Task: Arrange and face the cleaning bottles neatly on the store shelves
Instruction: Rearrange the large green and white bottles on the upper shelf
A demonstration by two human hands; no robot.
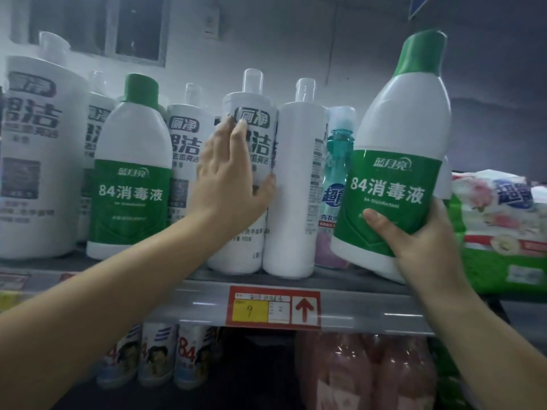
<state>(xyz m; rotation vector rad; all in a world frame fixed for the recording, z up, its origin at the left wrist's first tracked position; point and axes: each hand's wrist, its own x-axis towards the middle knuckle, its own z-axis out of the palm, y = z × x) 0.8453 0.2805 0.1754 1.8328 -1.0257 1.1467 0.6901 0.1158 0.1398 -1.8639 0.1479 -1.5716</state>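
At the three o'clock side of the upper shelf (349,300), my right hand (420,241) grips the lower body of a green-capped disinfectant bottle (396,149), thumb curled across its green label and fingers wrapped round the back. The bottle tilts, its cap leaning toward one o'clock, and its base hangs just over the shelf's front edge; I cannot tell whether it touches the shelf.

Toward nine o'clock from that grip, my left hand (231,179) lies flat with straight fingers on the front of a white toilet-cleaner bottle (245,184), fingertips up by the dark logo and thumb reaching across to the seam where it meets the next bottle. It holds nothing, only presses.

Just at three o'clock of that bottle stands a white bottle turned backward (299,187), its plain side and small print facing out, the two touching. Between it and my held bottle a teal-topped clear bottle (340,161) shows partly.

At nine o'clock of my left hand stand another toilet-cleaner bottle (186,161), then a second disinfectant bottle (133,170) upright with label forward, then a large white jug (35,161) at the far edge.

At six o'clock, on the shelf rail, a red price tag (273,307) shows a yellow square and an up arrow. Below it sit small white bottles (165,353) and pink bottles (367,374). At the far three o'clock lie floral wrapped packs (500,232).
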